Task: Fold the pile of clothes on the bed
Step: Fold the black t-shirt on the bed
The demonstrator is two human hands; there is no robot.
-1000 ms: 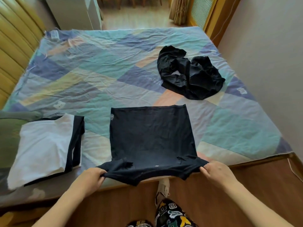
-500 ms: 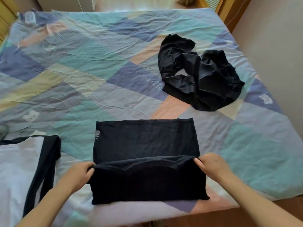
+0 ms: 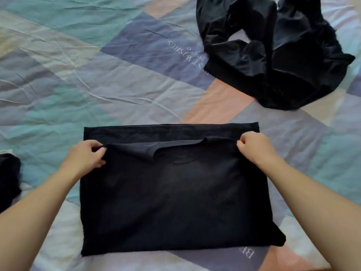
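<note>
Pinching the folded-over edge of a black shirt (image 3: 172, 202), the person leans over the bed (image 3: 58, 90) with both arms stretched out. The left hand (image 3: 86, 158) has its fingers (image 3: 98, 148) curled round the left corner of the raised fold, thumb and forefinger closed on the cloth. The right hand (image 3: 254, 146) does likewise at the right corner, its fingers tucked in tight on the fabric with the knuckles up. Between the two hands the fold's edge sags a little, and a collar seam shows near its middle. Beyond that edge a narrow strip of the shirt's lower layer lies flat on the sheet, so the top layer stops just short of the far hem. The shirt sits square on the near part of the bed, its near right corner jutting out slightly.

Farther off to the right, well apart from the shirt, a crumpled black garment (image 3: 273, 55) lies in a loose heap, unfolded. At the left edge of the view a bit of another dark garment (image 3: 8, 173) is just visible, too cropped to tell what it is. The bedsheet is a creased patchwork of teal, lilac, cream and peach, with pale lettering printed on it.
</note>
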